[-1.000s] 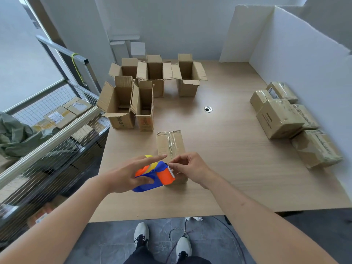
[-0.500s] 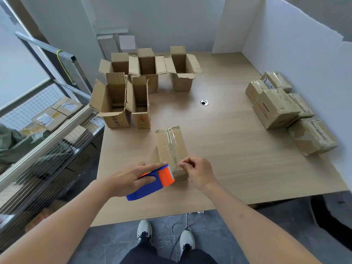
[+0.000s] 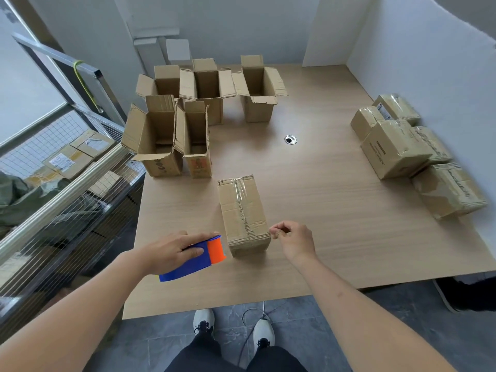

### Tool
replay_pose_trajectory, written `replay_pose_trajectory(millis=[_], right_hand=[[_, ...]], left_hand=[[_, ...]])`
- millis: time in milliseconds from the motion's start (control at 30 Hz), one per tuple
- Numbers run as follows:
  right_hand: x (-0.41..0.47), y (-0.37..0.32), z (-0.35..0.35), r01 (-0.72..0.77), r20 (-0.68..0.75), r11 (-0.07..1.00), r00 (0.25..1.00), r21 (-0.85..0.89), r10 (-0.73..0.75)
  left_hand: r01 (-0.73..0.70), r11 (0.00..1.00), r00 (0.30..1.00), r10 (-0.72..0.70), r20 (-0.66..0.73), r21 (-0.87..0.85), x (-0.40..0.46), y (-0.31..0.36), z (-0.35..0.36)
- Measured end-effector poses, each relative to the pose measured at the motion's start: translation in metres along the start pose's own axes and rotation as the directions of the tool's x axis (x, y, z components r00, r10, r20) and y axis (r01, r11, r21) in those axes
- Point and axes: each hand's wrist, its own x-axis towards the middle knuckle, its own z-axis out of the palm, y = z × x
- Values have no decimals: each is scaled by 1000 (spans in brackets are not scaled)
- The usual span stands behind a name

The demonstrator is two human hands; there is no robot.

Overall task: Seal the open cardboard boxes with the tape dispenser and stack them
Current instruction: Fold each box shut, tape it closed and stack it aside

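Note:
A taped, closed cardboard box (image 3: 243, 214) lies on the wooden table (image 3: 322, 210) in front of me, a strip of clear tape running along its top seam. My left hand (image 3: 171, 251) grips the blue and orange tape dispenser (image 3: 198, 257) just left of the box's near end. My right hand (image 3: 294, 237) hovers beside the box's near right corner, fingers curled, holding nothing I can make out. Several open boxes (image 3: 171, 138) stand upright at the back left. A pile of sealed boxes (image 3: 397, 146) sits at the right.
A white partition (image 3: 418, 63) runs along the table's right side and back. A metal rail and wire-mesh rack (image 3: 67, 183) with more boxes borders the left edge. A round cable hole (image 3: 290, 139) sits mid-table. My shoes (image 3: 204, 320) show below the near edge.
My left hand has drawn the dispenser leftward off the box's near end. My right hand has let go of the box's end and pulled slightly right.

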Motion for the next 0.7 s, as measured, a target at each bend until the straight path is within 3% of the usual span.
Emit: replay_pose_trajectory(millis=[433,567,600,633,700], right_hand=[[7,19,15,17,17,988,1000,153,-20],[3,20,16,-216,238,935,960,282,150],[1,19,19,-213,245,931,959,296,142],[-1,18,21,-151,183,950,978,273,103],[-4,17,26,44,-83,992,996,122,-34]], left_hand=[[6,1000,989,-1,-150,31,26,-2,26],[13,998,986,-1,-167,66,28,-6,29],[18,997,986,-6,-167,72,27,-8,29],[23,997,986,-10,-166,76,26,-9,29],[33,996,987,-19,-162,80,25,-8,29]])
